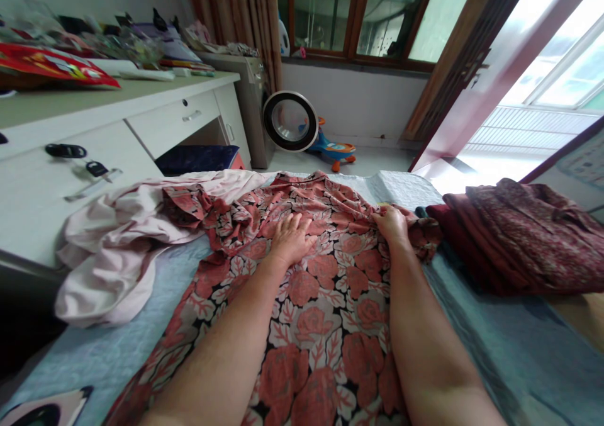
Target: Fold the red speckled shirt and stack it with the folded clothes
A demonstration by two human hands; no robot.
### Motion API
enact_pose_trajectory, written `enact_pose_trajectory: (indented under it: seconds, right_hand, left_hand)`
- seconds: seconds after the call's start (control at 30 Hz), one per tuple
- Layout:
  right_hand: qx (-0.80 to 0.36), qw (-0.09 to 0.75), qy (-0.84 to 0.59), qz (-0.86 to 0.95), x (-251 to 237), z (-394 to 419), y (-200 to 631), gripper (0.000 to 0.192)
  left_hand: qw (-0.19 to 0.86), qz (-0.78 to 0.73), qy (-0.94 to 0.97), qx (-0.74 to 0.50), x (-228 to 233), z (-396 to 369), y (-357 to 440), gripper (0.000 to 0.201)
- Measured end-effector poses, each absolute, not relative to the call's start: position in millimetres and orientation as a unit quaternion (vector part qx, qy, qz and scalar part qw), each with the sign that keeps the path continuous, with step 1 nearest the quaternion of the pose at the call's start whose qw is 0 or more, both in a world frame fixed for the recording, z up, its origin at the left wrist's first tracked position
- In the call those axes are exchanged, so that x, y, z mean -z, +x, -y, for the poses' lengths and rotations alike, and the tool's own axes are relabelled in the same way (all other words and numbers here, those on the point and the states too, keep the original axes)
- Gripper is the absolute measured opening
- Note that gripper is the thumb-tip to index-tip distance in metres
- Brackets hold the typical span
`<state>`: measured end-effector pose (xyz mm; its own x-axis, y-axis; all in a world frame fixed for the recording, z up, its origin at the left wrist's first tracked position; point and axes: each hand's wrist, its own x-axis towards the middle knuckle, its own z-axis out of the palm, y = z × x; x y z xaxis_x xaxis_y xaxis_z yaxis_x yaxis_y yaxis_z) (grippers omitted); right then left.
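Observation:
A long floral dress (311, 316), red and cream on black, lies spread out on the bed with its neckline at the far end. My left hand (291, 240) rests flat on its upper middle, fingers spread. At the right shoulder, my right hand (391, 223) is closed with the fabric pinched in its fingers; the fingertips are partly hidden. The left sleeve (226, 221) is bunched up on a pale pink cloth (113, 250). The right sleeve (425, 234) lies crumpled beyond my right hand.
Folded dark red clothes (528, 237) are stacked at the right on the light blue bed cover (182, 281). A white desk (155, 102) with cluttered top runs along the left. Past the bed stand a washing machine (257, 99), its round door open, and a blue ride-on toy (330, 146).

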<state>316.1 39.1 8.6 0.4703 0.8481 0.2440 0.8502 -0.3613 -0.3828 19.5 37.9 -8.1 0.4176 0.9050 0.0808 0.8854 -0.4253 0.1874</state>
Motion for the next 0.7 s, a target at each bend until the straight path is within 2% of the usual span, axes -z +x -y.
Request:
enact_pose_trajectory:
  seconds: [0.2,0.43,0.6,0.7]
  right_hand:
    - [-0.04,0.194,-0.835,0.513,-7.3,-36.6,311.8,0.019]
    - [0.068,0.287,-0.848,0.441,-11.0,-39.3,316.1,0.027]
    - [-0.009,0.224,-0.856,0.467,-7.6,-35.9,311.9,0.028]
    - [0.018,0.234,-0.864,0.446,-10.9,-33.6,306.2,0.03]
  left_hand:
    - [0.049,-0.529,0.843,-0.079,7.7,-37.7,19.2,0.06]
    - [0.046,-0.531,0.842,-0.081,7.1,-37.6,19.3,0.057]
    - [0.049,-0.531,0.842,-0.081,6.6,-37.4,19.3,0.059]
    - [0.048,-0.532,0.842,-0.081,5.6,-37.0,19.7,0.059]
